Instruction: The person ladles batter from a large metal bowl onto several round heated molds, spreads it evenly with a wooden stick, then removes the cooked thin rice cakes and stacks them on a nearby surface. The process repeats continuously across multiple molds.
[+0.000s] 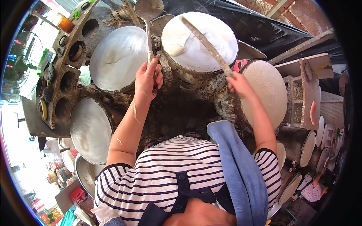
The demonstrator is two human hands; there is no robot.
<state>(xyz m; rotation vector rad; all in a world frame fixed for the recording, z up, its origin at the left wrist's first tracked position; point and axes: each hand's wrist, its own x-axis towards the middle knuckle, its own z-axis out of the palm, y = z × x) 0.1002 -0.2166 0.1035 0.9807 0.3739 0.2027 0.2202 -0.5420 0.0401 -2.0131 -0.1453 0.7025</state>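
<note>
My left hand (149,76) grips the long handle of a metal ladle (149,11), whose bowl is raised beyond the griddles. Streaks of pale batter cling to my left forearm. In my right hand (239,84) is a long flat wooden stick (208,46), slanting across the far round griddle (215,56). White batter (174,42) covers that griddle's left and far parts, with a thicker mound near its left side; whether the stick touches it, I cannot tell. Beneath my right forearm, a pale layer covers another round griddle (267,90).
To the left are two pale round pans (120,60) (90,131) and a basin (87,172). Hollow blocks (69,82) support a board edge along the left; a board on blocks (311,96) stands right. Another person (312,192) is at the far lower right.
</note>
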